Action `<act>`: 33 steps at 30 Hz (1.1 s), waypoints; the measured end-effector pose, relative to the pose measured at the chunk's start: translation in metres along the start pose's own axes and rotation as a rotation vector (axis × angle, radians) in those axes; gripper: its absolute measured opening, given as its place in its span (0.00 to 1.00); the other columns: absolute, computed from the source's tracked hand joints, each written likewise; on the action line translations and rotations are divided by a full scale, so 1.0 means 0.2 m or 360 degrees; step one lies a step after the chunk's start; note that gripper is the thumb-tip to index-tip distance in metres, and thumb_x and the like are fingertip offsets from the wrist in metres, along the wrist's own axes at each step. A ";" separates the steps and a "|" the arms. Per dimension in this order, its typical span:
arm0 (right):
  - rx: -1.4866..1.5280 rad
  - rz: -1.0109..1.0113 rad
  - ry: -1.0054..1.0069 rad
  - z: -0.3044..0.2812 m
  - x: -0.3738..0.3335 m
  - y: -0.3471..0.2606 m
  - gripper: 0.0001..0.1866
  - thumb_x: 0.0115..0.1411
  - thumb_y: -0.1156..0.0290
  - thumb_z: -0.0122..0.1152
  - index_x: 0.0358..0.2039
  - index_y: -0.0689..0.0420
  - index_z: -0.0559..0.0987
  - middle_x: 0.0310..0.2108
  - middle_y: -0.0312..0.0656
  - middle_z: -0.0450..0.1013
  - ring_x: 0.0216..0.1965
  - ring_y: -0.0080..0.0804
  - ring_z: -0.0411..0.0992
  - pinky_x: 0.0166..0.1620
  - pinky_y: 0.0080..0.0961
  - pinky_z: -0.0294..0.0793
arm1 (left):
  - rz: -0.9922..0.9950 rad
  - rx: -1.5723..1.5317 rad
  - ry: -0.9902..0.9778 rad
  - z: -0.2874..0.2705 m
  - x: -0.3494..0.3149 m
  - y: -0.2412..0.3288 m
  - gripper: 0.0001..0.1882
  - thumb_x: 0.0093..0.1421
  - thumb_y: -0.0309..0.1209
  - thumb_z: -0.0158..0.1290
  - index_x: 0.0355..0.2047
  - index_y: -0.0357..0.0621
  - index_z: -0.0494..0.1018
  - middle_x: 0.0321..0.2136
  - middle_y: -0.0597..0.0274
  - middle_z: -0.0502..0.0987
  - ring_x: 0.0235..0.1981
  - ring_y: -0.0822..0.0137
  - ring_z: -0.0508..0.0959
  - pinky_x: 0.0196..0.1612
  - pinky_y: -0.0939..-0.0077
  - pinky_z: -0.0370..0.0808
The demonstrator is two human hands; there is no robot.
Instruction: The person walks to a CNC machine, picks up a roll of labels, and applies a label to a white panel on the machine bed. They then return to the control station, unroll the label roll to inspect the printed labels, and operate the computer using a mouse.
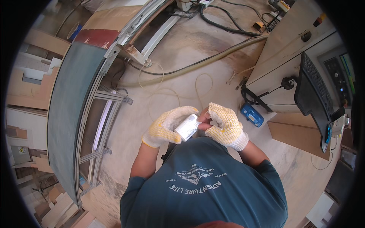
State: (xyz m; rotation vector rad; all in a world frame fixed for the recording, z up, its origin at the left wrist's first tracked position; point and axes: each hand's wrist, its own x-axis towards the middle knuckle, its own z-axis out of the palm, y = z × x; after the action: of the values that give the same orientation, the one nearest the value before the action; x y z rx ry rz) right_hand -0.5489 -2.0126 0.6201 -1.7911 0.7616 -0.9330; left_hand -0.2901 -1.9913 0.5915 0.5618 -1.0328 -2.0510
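In front of my chest, my left hand, in a white knit glove with yellow dots, is wrapped round a short white cylinder. Faint print covers its side; whether it is a bottle or a roll, I cannot tell. My right hand wears a similar glove, with the thumb and a finger bare at the tips. Those bare fingertips are pinched together at the right end of the cylinder. Anything small between them is hidden.
To the left runs a long green-topped machine bed on a metal frame. At right stand a cabinet, a black keyboard shelf and a wooden panel. A blue case lies on the floor, where hoses and cables trail.
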 end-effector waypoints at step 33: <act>-0.0672 -0.0562 0.0490 -1.14 0.60 0.20 0.13 0.51 0.82 0.73 0.31 0.52 0.76 0.35 0.38 0.76 0.37 0.35 0.76 0.40 0.31 0.75 | -0.0025 0.0069 -0.0182 -0.08 1.57 0.42 0.55 0.56 0.61 0.71 0.68 0.30 0.65 0.54 0.49 0.80 0.51 0.66 0.83 0.41 0.76 0.83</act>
State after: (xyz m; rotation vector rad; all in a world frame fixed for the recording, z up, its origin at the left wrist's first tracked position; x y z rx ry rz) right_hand -0.6845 -2.2292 0.6745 -2.2275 0.9004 -1.3827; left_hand -0.4374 -2.2781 0.6363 0.4807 -1.1448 -2.0991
